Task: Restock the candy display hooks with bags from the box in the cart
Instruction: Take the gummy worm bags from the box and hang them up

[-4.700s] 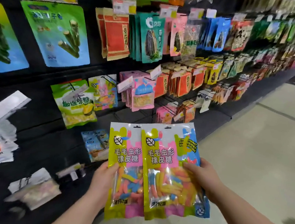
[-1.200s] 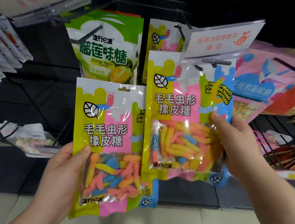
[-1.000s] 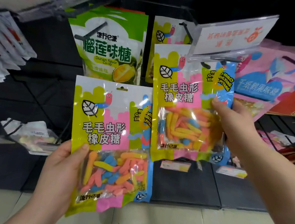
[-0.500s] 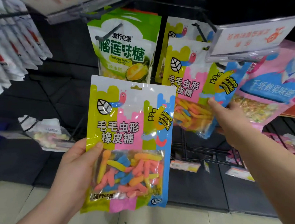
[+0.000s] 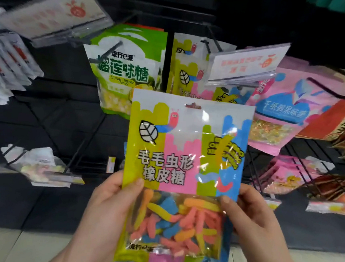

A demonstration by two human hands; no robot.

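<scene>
- The step in hand looks like hanging a gummy-worm bag (image 5: 185, 169) on the display. It is held upright facing the camera, just below and in front of the hung gummy-worm bags (image 5: 189, 74) of the same print.
- The left hand (image 5: 108, 206) pinches the bag's left edge, thumb on the front and fingers behind. The right hand (image 5: 249, 219) grips the right edge the same way. Neither holds anything else.
- The bag's hang hole (image 5: 193, 106) sits at the top centre and is not yet on any wire.
- The target seems to be the black hook (image 5: 209, 46) carrying the matching bags, between the durian candy bag (image 5: 126, 71) and a pink candy bag (image 5: 282, 110).
- A clear price-label holder (image 5: 247, 62) sits at that hook's front end. The next move probably calls for raising the bag, tipping its top under the holder and threading the hole over the hook's tip.
- The box and cart are out of view.
</scene>
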